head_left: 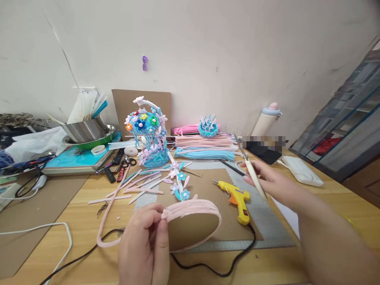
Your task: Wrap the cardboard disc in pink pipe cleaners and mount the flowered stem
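Between the thumb and fingers of my left hand [145,241] is the edge of a pink fuzzy ring [196,206], held tilted above the cardboard. A long pink stem [102,225] curves out to the left of that hand. My right hand [263,178] grips scissors with white handles [253,176], their blades pointing up and away. A yellow glue gun [237,198] lies on the cardboard between the hands. Beyond the ring lies a white stalk with blue and pink flowers [179,180].
A blue flowered lamp-like craft [152,136] stands at the back. Pink stems [202,141] and blue stems [204,153] are stacked beside it. Loose stem pieces [142,182], black scissors [128,161] and a metal bowl [84,128] are left. The gun's black cord [213,271] crosses in front.
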A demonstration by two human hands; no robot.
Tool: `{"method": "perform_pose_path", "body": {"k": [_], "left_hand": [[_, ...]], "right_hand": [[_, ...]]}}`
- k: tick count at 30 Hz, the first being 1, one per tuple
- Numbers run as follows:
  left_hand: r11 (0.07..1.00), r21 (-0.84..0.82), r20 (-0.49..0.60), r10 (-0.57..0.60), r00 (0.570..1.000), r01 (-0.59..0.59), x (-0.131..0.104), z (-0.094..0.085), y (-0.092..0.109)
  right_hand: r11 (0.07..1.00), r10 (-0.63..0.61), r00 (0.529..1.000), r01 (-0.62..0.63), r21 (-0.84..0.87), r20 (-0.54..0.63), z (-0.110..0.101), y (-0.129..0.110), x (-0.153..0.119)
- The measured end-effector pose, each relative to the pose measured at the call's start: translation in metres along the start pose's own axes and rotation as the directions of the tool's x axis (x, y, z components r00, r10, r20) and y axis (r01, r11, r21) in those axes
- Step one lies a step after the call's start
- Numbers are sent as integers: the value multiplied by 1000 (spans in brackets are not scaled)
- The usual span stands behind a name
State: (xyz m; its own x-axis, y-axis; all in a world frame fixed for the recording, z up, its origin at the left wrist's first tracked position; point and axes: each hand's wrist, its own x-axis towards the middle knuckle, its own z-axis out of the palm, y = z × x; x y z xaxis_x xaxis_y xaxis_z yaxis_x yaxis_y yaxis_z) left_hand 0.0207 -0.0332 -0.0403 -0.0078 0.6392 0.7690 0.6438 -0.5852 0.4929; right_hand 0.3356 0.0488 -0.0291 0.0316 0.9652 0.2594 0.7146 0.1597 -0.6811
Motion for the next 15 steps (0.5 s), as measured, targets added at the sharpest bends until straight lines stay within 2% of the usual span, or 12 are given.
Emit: {"method": "perform_pose_path", "body": {"k": [2,5,7,9,11,12,13,14,15], "left_hand": [[1000,-10,1,-24,1000,24,-1,0,0],[999,-14,9,-45,999,45,-2,-1,1],[998,-18,10,-63,998,63,-1,-2,3],[997,-18,15,-74,997,74,0,-2,4],[997,-23,10,-76,997,76,1,-1,5],[997,-24,11,-74,997,74,0,0,6],[997,-23,12,-76,997,76,-1,0,7],[997,-22,14,-76,997,77,-3,0,9],[997,-20,16,-80,997,80,-4,-1,10]], "right_hand": [[986,87,996,-85,-142,9,-13,17,26],[950,168,986,-164,-266,-10,-11,37,52],[942,167,986,-163,-295,-13,-2,38,55],[950,122,993,-115,-289,5,9,23,44],[974,2,999,9,-226,52,20,-8,21],[980,-103,991,117,-163,91,26,-26,7],[948,-314,942,317,-11,116,31,-46,-8],[882,-469,874,457,116,127,37,-64,-22],[825,-557,823,533,187,114,44,-81,-33]]}}
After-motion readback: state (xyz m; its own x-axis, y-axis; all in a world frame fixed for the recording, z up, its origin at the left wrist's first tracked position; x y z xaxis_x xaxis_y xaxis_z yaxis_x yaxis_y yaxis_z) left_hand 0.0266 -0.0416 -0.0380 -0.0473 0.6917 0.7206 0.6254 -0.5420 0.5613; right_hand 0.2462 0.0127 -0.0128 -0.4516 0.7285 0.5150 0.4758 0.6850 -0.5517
